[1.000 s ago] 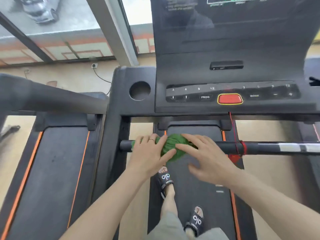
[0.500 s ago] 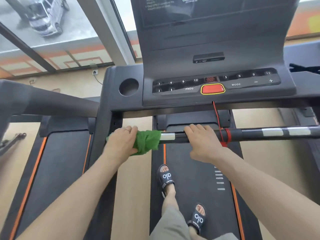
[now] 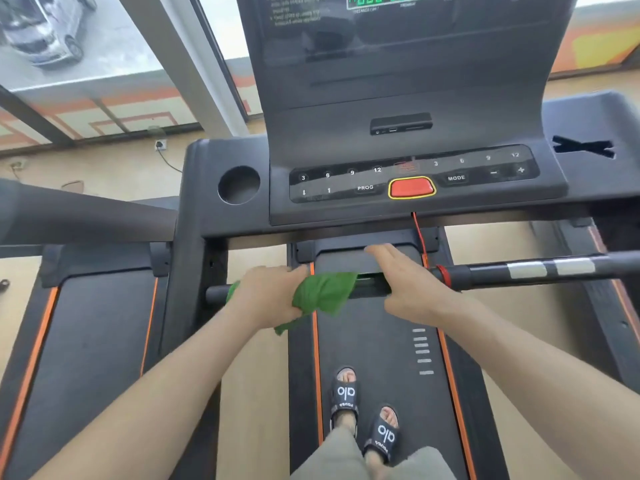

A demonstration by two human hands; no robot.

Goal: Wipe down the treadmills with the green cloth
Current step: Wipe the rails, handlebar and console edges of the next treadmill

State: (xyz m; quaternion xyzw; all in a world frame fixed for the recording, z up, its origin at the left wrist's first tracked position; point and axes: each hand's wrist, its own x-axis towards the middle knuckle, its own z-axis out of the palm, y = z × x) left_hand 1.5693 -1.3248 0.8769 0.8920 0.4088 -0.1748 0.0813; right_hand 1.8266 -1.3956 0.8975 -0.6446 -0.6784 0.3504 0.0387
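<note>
Gripping the green cloth point(image 3: 320, 296) around the black handlebar point(image 3: 485, 277), our left hand point(image 3: 268, 294) has its fingers curled over the fabric, which is bunched on the bar with one corner hanging below it. Half a second ago this hand sat further left, close to the upright post; now it and the cloth have slid rightward along the bar, so the cloth reaches the orange edge stripe of the belt point(image 3: 381, 341) beneath. Our right hand point(image 3: 412, 289) has changed more: it was wrapped around the bar, and now its fingers point(image 3: 382, 252) are straight and lifted forward, holding nothing, with only the heel of the hand near the bar. A short dark stretch of bar shows between cloth and right hand.

Just right of that hand a red safety cord point(image 3: 419, 235) drops from the console point(image 3: 415, 181) and loops around the bar at a red collar point(image 3: 441, 276); it lies in the cloth's path to the right. Beyond it are two silver sensor bands point(image 3: 550, 268). The console carries a red stop button point(image 3: 411, 187) and a round cup hole point(image 3: 239, 184) on its left wing. Our feet in black slides point(image 3: 344, 398) stand on the belt. A second treadmill point(image 3: 86, 341) lies to the left, separated by a strip of wooden floor point(image 3: 252, 393).
</note>
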